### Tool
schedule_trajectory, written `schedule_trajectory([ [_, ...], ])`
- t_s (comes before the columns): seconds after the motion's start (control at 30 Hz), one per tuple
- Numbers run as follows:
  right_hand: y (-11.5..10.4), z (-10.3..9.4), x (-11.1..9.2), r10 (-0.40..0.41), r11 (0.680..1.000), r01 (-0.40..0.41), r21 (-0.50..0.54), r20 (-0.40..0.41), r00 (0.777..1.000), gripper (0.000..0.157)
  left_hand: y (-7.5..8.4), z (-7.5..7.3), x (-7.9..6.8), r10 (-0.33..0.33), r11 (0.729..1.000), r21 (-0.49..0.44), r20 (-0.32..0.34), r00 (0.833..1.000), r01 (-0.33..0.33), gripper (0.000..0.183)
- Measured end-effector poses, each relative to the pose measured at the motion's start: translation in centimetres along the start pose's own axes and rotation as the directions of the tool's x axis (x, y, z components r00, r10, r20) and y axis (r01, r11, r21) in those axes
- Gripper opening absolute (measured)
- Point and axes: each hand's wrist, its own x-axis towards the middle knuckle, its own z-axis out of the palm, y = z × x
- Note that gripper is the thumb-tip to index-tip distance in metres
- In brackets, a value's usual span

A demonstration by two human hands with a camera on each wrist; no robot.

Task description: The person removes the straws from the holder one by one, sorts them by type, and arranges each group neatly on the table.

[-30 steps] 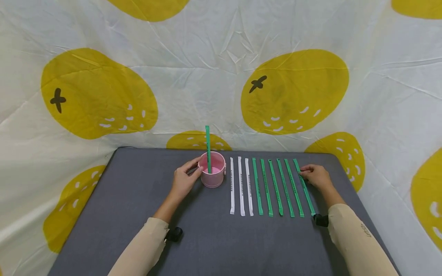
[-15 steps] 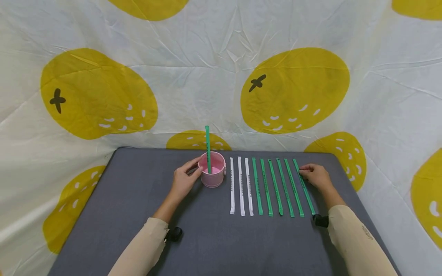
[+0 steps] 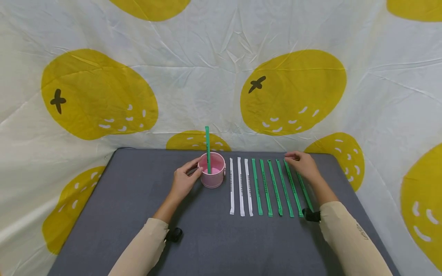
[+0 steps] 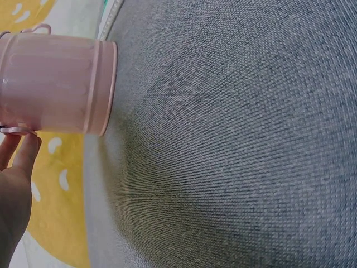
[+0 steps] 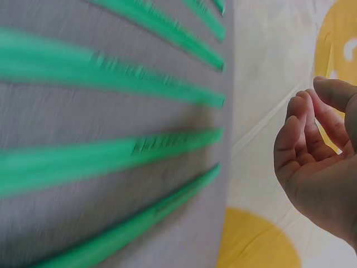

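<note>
In the head view a small pink bucket stands upright with one long green paper-wrapped stick leaning inside it. My left hand holds the bucket's left side between thumb and fingers; the left wrist view shows fingertips at the ear on its wall. To the right lie three white wrapped sticks and several green ones in a row. Over the far ends of the rightmost green sticks hovers my right hand. Its fingers are loosely bent with nothing between them, as the right wrist view confirms.
A dark grey cloth-covered table carries everything. Behind it hangs a white curtain with yellow fruit prints, close to the table's back edge. Black wrist cameras sit at both sleeves.
My right hand has left the rightmost green stick and moved left and slightly up, over the tops of the last green sticks. The left hand and bucket stay put.
</note>
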Motion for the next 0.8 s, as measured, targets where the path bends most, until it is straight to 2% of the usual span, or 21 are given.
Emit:
schedule_trajectory([
  [0.2,-3.4,1.9,0.9,-0.067,0.994,0.066,0.088,0.015,0.998,0.036,-0.1,0.0,0.0,-0.007,1.0,0.001,-0.006,1.0,0.007,0.043],
  [0.4,-6.9,4.2,2.1,-0.105,0.979,0.098,0.178,0.031,0.994,0.033,0.0,0.0,-0.1,-0.012,1.0,0.0,-0.008,1.0,0.012,0.044],
  [0.57,-11.0,5.7,2.7,-0.15,0.952,0.125,0.278,0.071,0.986,0.032,0.1,0.0,0.0,-0.021,1.0,-0.004,-0.01,1.0,0.021,0.043],
  [0.8,-15.5,8.2,3.9,-0.222,0.929,0.176,0.326,0.11,0.969,0.032,0.0,0.0,0.0,-0.017,1.0,0.008,-0.007,1.0,0.017,0.044],
])
